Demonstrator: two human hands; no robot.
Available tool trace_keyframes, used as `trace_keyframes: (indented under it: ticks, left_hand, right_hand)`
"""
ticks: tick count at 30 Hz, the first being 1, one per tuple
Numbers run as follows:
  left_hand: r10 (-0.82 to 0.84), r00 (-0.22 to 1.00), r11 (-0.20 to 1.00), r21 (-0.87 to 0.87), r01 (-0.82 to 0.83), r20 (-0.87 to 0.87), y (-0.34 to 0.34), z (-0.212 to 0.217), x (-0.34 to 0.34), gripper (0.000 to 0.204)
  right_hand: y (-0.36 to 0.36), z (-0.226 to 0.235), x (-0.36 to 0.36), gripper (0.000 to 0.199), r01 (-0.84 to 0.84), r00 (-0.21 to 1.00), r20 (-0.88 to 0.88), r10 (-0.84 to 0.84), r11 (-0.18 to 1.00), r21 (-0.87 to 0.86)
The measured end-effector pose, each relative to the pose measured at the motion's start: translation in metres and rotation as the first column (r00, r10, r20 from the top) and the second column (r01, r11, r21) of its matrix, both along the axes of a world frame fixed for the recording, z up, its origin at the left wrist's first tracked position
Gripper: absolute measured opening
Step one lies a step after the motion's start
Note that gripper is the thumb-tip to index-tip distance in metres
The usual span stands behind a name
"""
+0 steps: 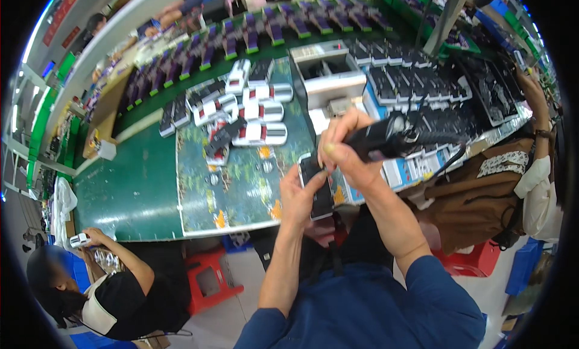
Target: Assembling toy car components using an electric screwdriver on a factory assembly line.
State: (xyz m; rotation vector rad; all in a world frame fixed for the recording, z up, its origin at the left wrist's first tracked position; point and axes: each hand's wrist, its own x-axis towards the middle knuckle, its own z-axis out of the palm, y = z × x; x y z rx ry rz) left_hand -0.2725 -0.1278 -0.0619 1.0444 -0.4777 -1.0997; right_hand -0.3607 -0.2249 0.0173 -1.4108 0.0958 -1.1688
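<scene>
Head view: a small dark flat part (318, 189) is steadied upright at the counter (139, 192) edge by the left hand (300, 195), grip closed on it. Directly above, a black electric screwdriver (392, 138) is clasped by the right hand (347, 153), its long axis lying sideways.

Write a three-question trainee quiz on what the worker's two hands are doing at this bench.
1. True or false: the right hand grips a black electric screwdriver.
2. What does the left hand steady? A) a red stool B) a small black device C) a cardboard box
3. Fill in: white-and-black units lie on the ____ work mat.

Key: 1 true. 2 B, the small black device. 3 green patterned.
</scene>
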Motion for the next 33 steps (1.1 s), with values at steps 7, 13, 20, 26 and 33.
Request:
trace_keyframes:
  ticks: [7, 13, 20, 26, 33]
  left_hand:
    - [0.059, 0.99, 0.997, -0.037, -0.064, -0.126, 0.004, 0.0, 0.001, 0.025]
    - [-0.077, 0.873, 0.99, -0.144, 0.007, -0.481, 0.019, -0.01, 0.022, 0.049]
    - [-0.086, 0.92, 0.995, -0.078, 0.06, -0.384, 0.01, -0.01, 0.02, 0.056]
    - [-0.083, 0.899, 0.989, -0.149, 0.02, -0.431, 0.009, -0.018, 0.023, 0.061]
    - [-0.113, 0.913, 0.981, -0.19, 0.04, -0.392, 0.01, -0.021, 0.021, 0.062]
  right_hand:
    - [0.004, 0.017, -0.007, 0.018, -0.083, 0.969, 0.242, 0.046, 0.986, 0.146]
    - [-0.023, 0.047, -0.03, 0.017, 0.118, 0.932, 0.328, -0.157, 0.984, 0.135]
    - [-0.057, 0.059, -0.034, 0.017, 0.244, 0.915, 0.309, -0.262, 0.965, 0.095]
    - [-0.063, 0.058, -0.023, 0.013, 0.307, 0.949, 0.113, -0.295, 0.946, -0.102]
    - [-0.057, 0.045, -0.018, 0.014, 0.376, 0.924, 0.0, -0.383, 0.908, -0.184]
